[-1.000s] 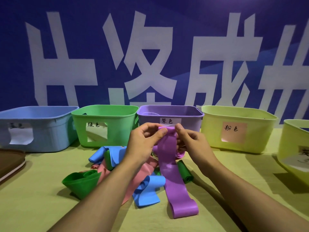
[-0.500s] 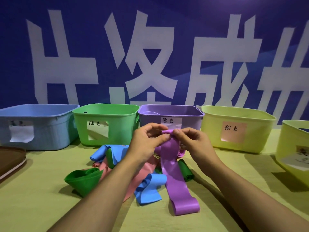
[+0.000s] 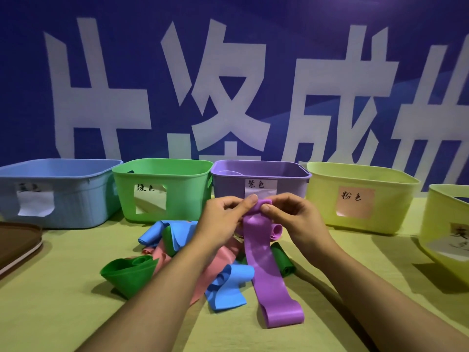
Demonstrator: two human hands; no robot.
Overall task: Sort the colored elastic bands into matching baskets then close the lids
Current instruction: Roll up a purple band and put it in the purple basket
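A long purple band (image 3: pixel 266 270) hangs from both hands down to the table. My left hand (image 3: pixel 223 219) and my right hand (image 3: pixel 294 219) pinch its rolled top end in front of the purple basket (image 3: pixel 228 184). Under my forearms lies a pile of bands: a blue band (image 3: pixel 225 285), a pink band (image 3: pixel 218 262), a green band (image 3: pixel 127 273), a dark green roll (image 3: pixel 284 260) and a small purple roll (image 3: pixel 275 231). The open baskets stand in a row: blue basket (image 3: pixel 76 199), green basket (image 3: pixel 187 194), then purple, then a yellow-green basket (image 3: pixel 393 199) with a pink label.
Another yellow-green basket (image 3: pixel 436 224) stands at the right edge. A brown lid (image 3: pixel 17 242) lies at the far left. A blue banner with large white characters forms the backdrop. The yellow-green tablecloth (image 3: pixel 63 313) covers the table.
Both hands have rolled the purple band's top end tighter between the fingertips; the top has gone from a flat held edge to a small roll. The pile has not moved.
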